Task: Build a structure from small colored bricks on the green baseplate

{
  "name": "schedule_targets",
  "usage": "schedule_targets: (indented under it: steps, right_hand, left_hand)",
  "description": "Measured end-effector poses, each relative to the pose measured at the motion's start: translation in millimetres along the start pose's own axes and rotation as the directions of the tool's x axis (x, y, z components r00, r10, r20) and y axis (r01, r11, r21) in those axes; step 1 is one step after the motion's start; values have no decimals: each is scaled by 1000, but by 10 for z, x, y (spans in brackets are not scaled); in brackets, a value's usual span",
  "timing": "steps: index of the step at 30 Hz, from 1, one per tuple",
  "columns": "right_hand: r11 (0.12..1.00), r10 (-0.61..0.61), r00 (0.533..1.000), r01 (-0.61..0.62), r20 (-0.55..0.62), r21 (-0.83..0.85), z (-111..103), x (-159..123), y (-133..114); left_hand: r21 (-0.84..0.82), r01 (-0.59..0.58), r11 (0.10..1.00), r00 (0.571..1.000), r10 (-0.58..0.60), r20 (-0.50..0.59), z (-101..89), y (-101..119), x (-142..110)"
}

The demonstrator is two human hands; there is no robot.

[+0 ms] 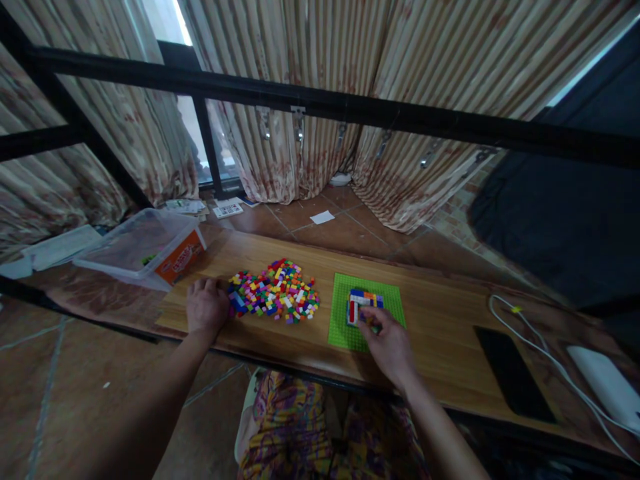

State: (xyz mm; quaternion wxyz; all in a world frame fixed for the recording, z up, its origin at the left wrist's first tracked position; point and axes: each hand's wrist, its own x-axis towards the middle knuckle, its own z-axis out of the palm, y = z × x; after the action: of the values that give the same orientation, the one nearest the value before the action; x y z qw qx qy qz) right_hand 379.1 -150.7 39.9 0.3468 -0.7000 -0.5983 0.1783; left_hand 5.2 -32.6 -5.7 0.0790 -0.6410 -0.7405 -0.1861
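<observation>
Dim overall; daylight comes in at the window (167, 23) around 11 o'clock, blown out white, with small glints on the metal clips (299, 127) near 12. Cloth (565, 193) at 3 o'clock goes near-black, detail lost. Wide lens stretches stuff toward the edges; small bricks (273, 293) left of center look soft.

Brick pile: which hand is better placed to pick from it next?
Likely the left hand: it rests by the brick pile, while the right hand is at the brick build on the green baseplate.
</observation>
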Motion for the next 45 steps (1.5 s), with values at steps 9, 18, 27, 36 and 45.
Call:
schedule_targets:
  steps: [9,18,27,36,45]
  right_hand:
    - [976,-132,990,140,54,-169,59,19,97]
    - [972,-135,990,141,45,-188,89,74,133]
    - [968,-151,988,154,29,-199,16,42,126]
    - [854,-355,935,329,12,-402,108,-103,122]
    - [805,-357,929,359,98,-473,310,-156,109]
  left_hand:
    - [2,5,1000,1000,-5,3,1,-1,-5]
    - [-39,22,999,1000,-22,-4,5,-4,-7]
    - [-49,31,998,1000,-31,-6,23,-11,-8]
    - [-55,51,997,999,-51,7,-4,10,1]
    - [-26,4,1000,1000,-4,-18,9,-7,-1]
